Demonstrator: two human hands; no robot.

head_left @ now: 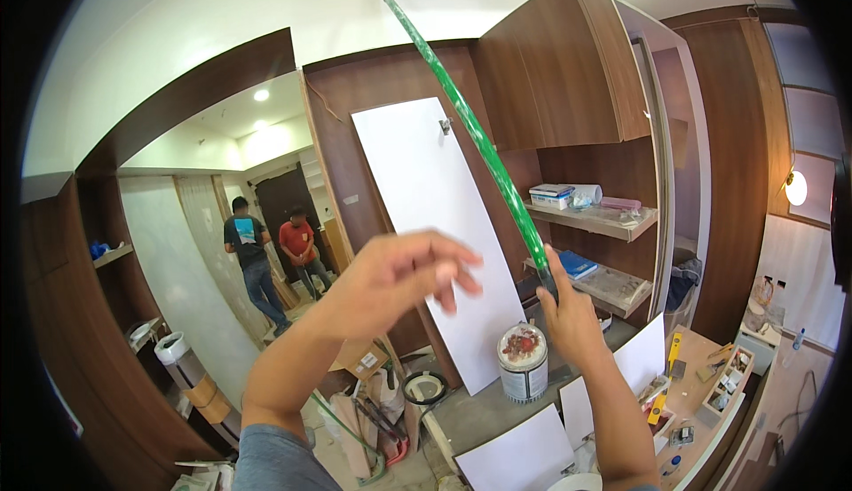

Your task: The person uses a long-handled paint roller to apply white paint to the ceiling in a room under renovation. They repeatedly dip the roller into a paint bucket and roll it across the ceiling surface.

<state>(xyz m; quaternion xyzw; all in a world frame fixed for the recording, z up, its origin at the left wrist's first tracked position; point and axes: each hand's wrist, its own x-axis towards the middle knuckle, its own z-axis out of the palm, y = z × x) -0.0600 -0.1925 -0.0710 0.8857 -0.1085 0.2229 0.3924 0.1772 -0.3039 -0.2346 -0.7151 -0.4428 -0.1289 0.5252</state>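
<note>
Counter (469,420): bore a can (525,383) below brown cabinets (568,65)
Green pole (470,123): slanted up toward white wall (333,16)
Right hand (572,318): closed round its dark end (547,282), forefinger extended
Left hand (399,282): hovered, fingers loosely curled

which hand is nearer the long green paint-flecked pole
Right. The right hand grips the long green paint-flecked pole at its dark lower end. The left hand is raised to the pole's left, holding nothing.

Grey-blue cloth left sleeve (280,460), bare forearms (288,362), bare wrists (335,315), bare hands (395,278)
</note>
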